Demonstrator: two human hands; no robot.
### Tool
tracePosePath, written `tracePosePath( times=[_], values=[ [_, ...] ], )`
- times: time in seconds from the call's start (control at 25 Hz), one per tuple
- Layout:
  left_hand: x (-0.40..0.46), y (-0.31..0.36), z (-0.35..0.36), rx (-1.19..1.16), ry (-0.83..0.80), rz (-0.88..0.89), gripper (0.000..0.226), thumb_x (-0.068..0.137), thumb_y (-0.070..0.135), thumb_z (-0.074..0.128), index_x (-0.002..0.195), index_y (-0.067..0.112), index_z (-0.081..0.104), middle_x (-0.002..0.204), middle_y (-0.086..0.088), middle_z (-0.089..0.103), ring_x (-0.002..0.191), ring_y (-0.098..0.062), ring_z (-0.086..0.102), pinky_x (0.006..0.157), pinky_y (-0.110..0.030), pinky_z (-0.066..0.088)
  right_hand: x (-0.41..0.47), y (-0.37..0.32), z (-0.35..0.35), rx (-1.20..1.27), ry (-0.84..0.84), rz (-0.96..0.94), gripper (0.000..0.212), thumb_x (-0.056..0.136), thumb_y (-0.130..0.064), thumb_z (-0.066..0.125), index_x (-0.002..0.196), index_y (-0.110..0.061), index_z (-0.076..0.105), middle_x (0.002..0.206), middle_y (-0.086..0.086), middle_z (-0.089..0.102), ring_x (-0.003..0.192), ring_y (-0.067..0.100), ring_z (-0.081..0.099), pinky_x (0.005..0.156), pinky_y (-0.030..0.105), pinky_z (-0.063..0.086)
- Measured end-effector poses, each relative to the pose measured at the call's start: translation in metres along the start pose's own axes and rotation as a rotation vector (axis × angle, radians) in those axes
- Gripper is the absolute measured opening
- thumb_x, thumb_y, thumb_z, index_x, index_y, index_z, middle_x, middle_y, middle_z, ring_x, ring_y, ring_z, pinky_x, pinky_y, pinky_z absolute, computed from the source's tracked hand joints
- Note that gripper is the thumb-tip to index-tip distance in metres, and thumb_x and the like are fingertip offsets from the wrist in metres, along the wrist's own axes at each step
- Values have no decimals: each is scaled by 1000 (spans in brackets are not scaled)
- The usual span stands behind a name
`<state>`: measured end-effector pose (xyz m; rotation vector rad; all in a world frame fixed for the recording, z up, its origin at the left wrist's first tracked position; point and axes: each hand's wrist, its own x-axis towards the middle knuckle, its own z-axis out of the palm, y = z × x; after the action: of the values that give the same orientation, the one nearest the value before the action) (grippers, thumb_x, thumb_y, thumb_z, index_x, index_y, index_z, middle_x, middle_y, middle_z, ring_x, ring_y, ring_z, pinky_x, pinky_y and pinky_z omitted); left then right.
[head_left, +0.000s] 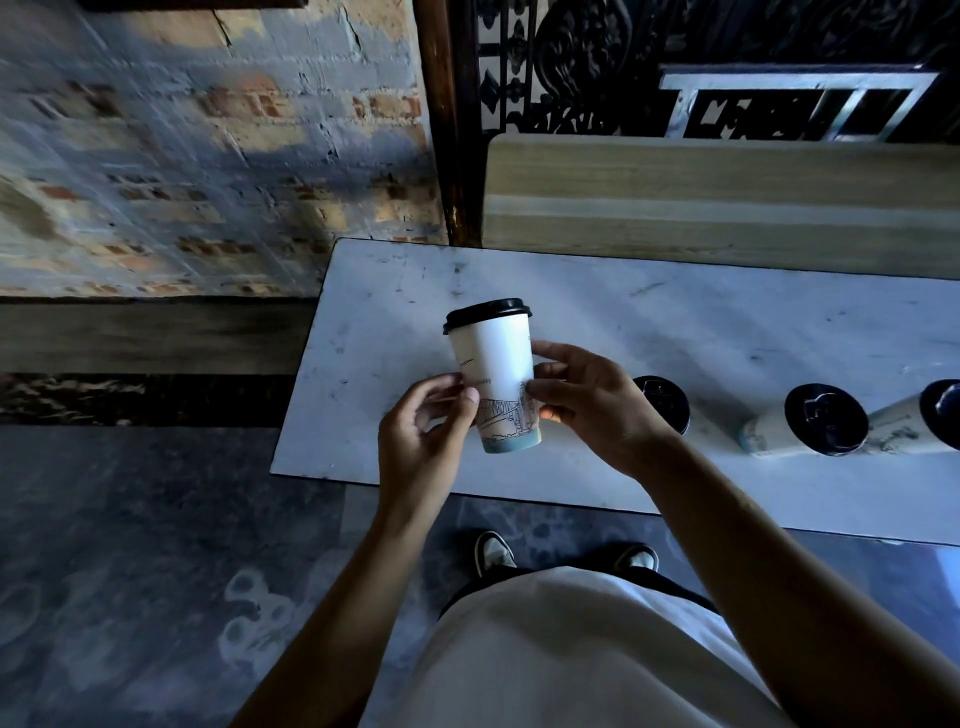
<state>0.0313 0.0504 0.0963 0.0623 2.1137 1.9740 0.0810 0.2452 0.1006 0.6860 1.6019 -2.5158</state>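
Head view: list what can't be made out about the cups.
- Held cup, head view: contents hidden by its black lid; lettering too small to read.
- Nearest table cup, head view: body hidden behind the right hand; only its top shows.
- Rightmost cup, head view: cut off by the frame's right edge.

The person is wearing a loose, off-white top (571, 654) that is hanging wide at the waist, with a dark garment (672, 586) peeking out beneath its hem. The left forearm (332, 597) and right forearm (769, 556) are showing bare down to the left grip (421, 431) and right grip (597, 415). The left shoe (493, 553) and right shoe (636, 558) are showing dark with white panels.
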Motion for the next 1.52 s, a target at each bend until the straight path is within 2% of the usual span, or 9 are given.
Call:
tracePosePath(
  times=[0.12, 0.24, 0.36, 0.52, 0.76, 1.0, 1.12, 1.28, 1.52],
  values=[
    [1, -2, 2, -6, -27, -7, 40, 75, 40, 80, 105, 16, 71, 103, -2, 80, 99, -20, 76, 92, -47, 60, -5, -4, 1, 61, -36, -17, 50, 81, 0, 74, 126, -12, 57, 109, 18, 71, 101, 30, 64, 91, 44, 48],
    [2, -4, 2, 17, -20, 14, 35, 76, 38, 80, 100, 14, 69, 99, -7, 79, 95, -22, 77, 90, -55, 61, -5, -4, 3, 82, -63, -20, 50, 83, 5, 73, 124, -14, 53, 118, 28, 69, 104, 36, 65, 98, 50, 49],
    [1, -5, 4, 58, -26, 39, 24, 83, 31, 77, 99, 15, 68, 98, -7, 78, 92, -23, 76, 85, -56, 62, -5, -3, 2, 65, -30, -28, 49, 77, 3, 77, 119, -13, 56, 112, 18, 71, 101, 29, 68, 90, 42, 54],
    [2, -3, 3, 184, -11, 152, 16, 90, 14, 73, 106, 12, 68, 101, -8, 75, 90, -18, 74, 78, -50, 64, -8, -4, -1, 61, -16, -25, 34, 86, 15, 63, 112, -7, 60, 103, 9, 73, 90, 20, 69, 76, 28, 56],
    [5, -2, 5, 210, 21, 180, 24, 89, -4, 66, 103, 15, 69, 93, -7, 71, 79, -20, 71, 67, -44, 64, -9, -4, -1, 11, 71, -39, 25, 89, 16, 57, 102, -5, 65, 109, 17, 69, 99, 30, 65, 85, 32, 57],
    [4, 4, 11, 88, 29, 113, 28, 92, 1, 67, 95, 29, 71, 89, 7, 77, 80, -4, 72, 75, -23, 58, -5, 2, -9, 18, 60, -93, 32, 83, 12, 68, 110, -5, 63, 114, 19, 67, 102, 32, 66, 87, 37, 56],
    [3, 4, 13, 26, 23, 78, 18, 89, 15, 73, 97, 31, 71, 89, 13, 78, 85, -2, 72, 76, -18, 55, -1, 2, -12, 36, 45, -85, 51, 74, 4, 73, 123, -3, 60, 120, 25, 62, 105, 34, 64, 90, 39, 55],
    [5, 3, 13, -21, -8, 14, 29, 74, 41, 77, 99, 28, 71, 95, 16, 79, 91, -5, 74, 84, -28, 59, 1, 0, -11, 23, -39, -61, 66, 78, 3, 74, 140, 2, 52, 130, 29, 66, 117, 40, 66, 99, 45, 53],
    [3, 2, 18, 11, -56, 19, 24, 85, 11, 79, 104, 20, 68, 93, 11, 80, 91, -5, 75, 87, -31, 60, -2, -6, -15, -44, -71, -60, 50, 85, -4, 72, 134, -2, 62, 126, 30, 68, 109, 37, 68, 94, 43, 55]
  ],
)
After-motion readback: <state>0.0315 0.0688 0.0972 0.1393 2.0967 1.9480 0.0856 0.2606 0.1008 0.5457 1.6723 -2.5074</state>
